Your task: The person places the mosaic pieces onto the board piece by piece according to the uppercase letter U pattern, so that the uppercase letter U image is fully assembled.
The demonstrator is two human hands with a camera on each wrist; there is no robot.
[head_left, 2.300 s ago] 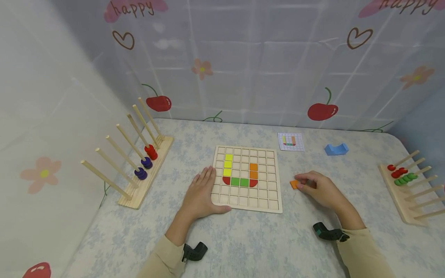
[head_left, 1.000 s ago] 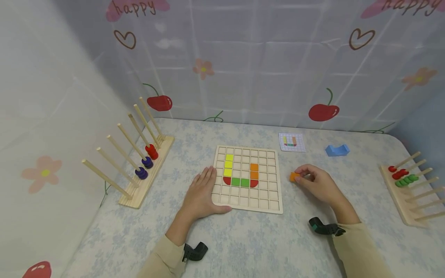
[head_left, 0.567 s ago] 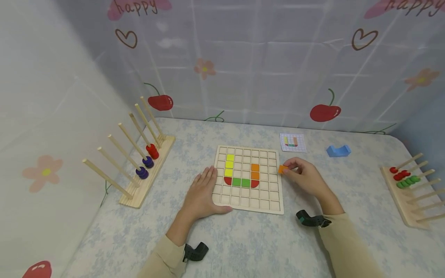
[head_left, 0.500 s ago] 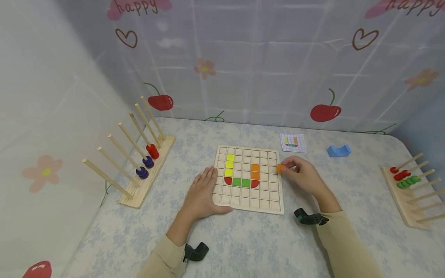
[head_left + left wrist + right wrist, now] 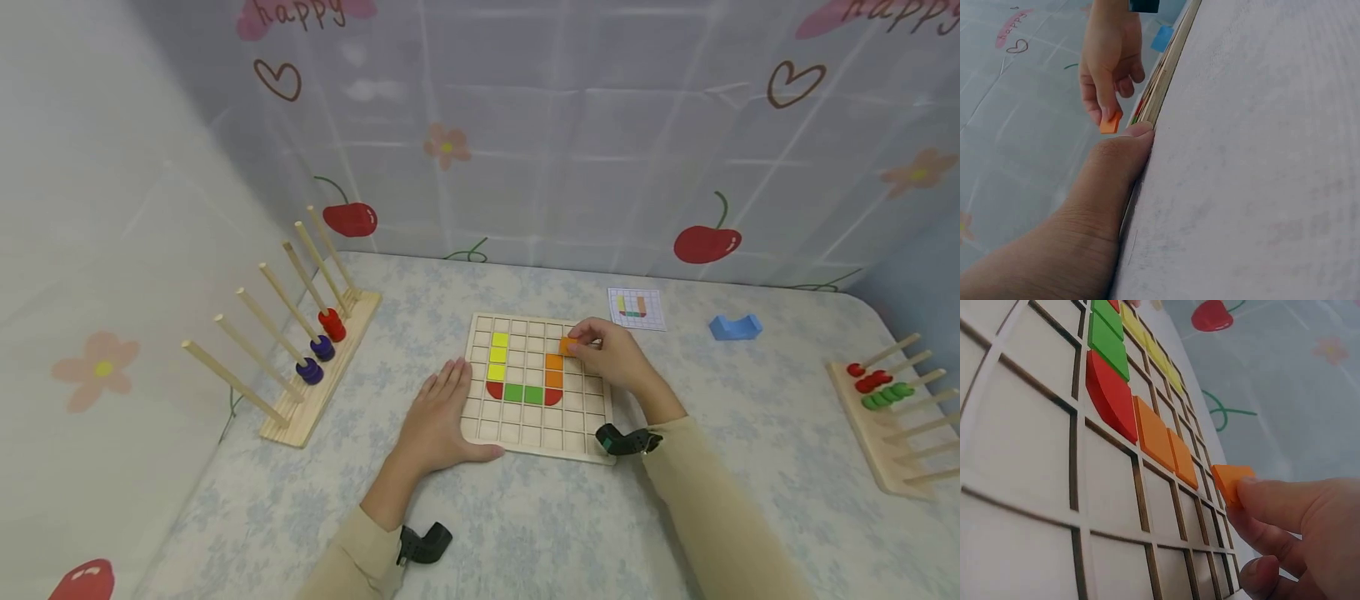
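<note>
My right hand (image 5: 613, 355) pinches an orange square tile (image 5: 1229, 481) between thumb and fingers, held above the wooden grid board (image 5: 532, 429). In the head view the tile is just up and right of two orange tiles (image 5: 553, 371) lying in the grid. Yellow tiles (image 5: 497, 355) form a column on the left, and green tiles (image 5: 523, 392) lie between two red rounded tiles (image 5: 553, 397), together making a U. My left hand (image 5: 435, 421) rests with straight fingers along the board's left edge, its thumb (image 5: 1138, 130) at the near edge.
A pattern card (image 5: 636, 308) with a coloured U lies behind the board, beside a blue curved block (image 5: 736, 327). Wooden peg stands with beads flank the table, one at left (image 5: 322, 392) and one at right (image 5: 877, 442). A printed curtain (image 5: 540, 167) hangs behind.
My right hand picked the orange tile up off the table right of the board and carried it left over the grid. My left hand has stayed at the board's edge.
</note>
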